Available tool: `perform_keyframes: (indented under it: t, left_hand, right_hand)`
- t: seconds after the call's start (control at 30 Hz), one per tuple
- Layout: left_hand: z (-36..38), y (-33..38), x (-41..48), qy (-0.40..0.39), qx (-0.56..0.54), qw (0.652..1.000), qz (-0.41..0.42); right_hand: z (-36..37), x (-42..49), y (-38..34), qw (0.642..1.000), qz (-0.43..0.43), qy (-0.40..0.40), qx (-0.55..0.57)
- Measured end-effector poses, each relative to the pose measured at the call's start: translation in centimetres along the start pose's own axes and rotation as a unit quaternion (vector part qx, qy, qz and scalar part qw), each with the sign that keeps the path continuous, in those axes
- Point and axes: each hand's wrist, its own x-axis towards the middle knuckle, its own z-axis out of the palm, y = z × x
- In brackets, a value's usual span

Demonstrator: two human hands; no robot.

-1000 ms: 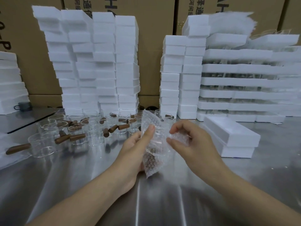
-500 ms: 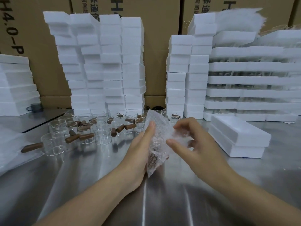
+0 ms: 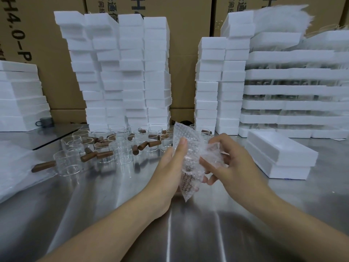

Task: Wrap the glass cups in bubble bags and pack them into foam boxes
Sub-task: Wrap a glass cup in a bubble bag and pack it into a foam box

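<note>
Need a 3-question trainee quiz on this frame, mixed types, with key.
1. True or false: the left hand and the right hand both hold the bubble bag.
2. The loose glass cups stand: A) on the table, left of the hands; B) in the right hand; C) on the floor.
3. Fill in: the cups' handles are ___ in colour.
Key: 1 true; 2 A; 3 brown.

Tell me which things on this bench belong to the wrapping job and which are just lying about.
In the job: bubble bag, gripped by the left hand and right hand, a brown handle showing through it; bare glass cups; foam boxes nearby.
Lying about: grey mug; cardboard cartons behind.
</note>
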Motion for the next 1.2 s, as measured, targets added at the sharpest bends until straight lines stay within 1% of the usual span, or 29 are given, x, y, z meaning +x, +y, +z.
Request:
perform_keyframes:
  t: [0.13, 0.2, 0.27, 0.3, 0.37, 0.4, 0.5, 0.6, 0.67, 0.77, 0.83, 0.93, 1.0, 1.1, 1.2]
  left_hand:
    - [0.0, -0.2, 0.2, 0.006, 0.011, 1.0, 0.009]
    - [-0.3, -0.1, 0.2, 0.02, 0.002, 1.0, 0.004]
    - [-0.5, -0.1, 0.3, 0.028, 0.002, 1.0, -0.003]
    - [-0.5, 0.0, 0.3, 0.029, 0.006, 1.0, -0.004]
    - [-0.4, 0.1, 0.2, 0.023, 0.011, 1.0, -0.007]
    - [-0.3, 0.2, 0.1, 0.021, 0.013, 1.0, -0.006]
    - [-0.2, 0.1, 0.2, 0.015, 0.0, 1.0, -0.01]
    - [-0.2, 0.3, 0.2, -0.001, -0.021, 0.999, -0.034]
    - [-0.2, 0.5, -0.1, -0.015, -0.034, 0.998, -0.052]
    - [-0.2, 0.4, -0.2, -0.015, -0.044, 0.997, -0.064]
    - [-0.2, 0.5, -0.3, -0.017, -0.046, 0.996, -0.071]
    - [-0.2, 0.6, -0.4, -0.021, -0.051, 0.996, -0.072]
    - [0.0, 0.8, -0.5, -0.03, -0.054, 0.996, -0.07]
    - [0.1, 1.1, -0.6, -0.028, -0.038, 0.997, -0.063]
    - [0.2, 1.0, -0.4, -0.007, -0.028, 0.998, -0.052]
  right_hand:
    - [-0.1, -0.4, 0.1, 0.99, -0.058, -0.03, -0.127]
    - [-0.2, -0.6, -0.2, 0.983, -0.081, -0.057, -0.156]
    - [0.0, -0.8, -0.5, 0.982, -0.069, -0.094, -0.146]
    - [0.0, -0.8, -0.3, 0.985, -0.059, -0.099, -0.13]
    - [0.1, -0.5, 0.0, 0.993, -0.02, -0.073, -0.09]
    - [0.1, -0.4, 0.1, 0.995, -0.016, -0.057, -0.08]
    - [0.2, 0.1, 0.3, 0.997, -0.038, -0.031, -0.067]
    - [-0.1, 0.3, 0.2, 0.998, -0.053, -0.023, -0.031]
    - [-0.2, 0.3, -0.1, 0.997, -0.059, -0.033, -0.049]
    - [-0.4, 0.1, -0.4, 0.986, -0.085, -0.034, -0.139]
    - [-0.5, 0.0, -0.6, 0.98, -0.089, -0.063, -0.169]
    - [-0.4, -0.4, -0.4, 0.968, -0.053, -0.174, -0.175]
    - [-0.2, -0.7, -0.1, 0.958, -0.055, -0.211, -0.189]
    - [-0.1, -0.6, 0.4, 0.948, -0.088, -0.193, -0.236]
    - [-0.1, -0.3, 0.6, 0.94, -0.136, -0.133, -0.284]
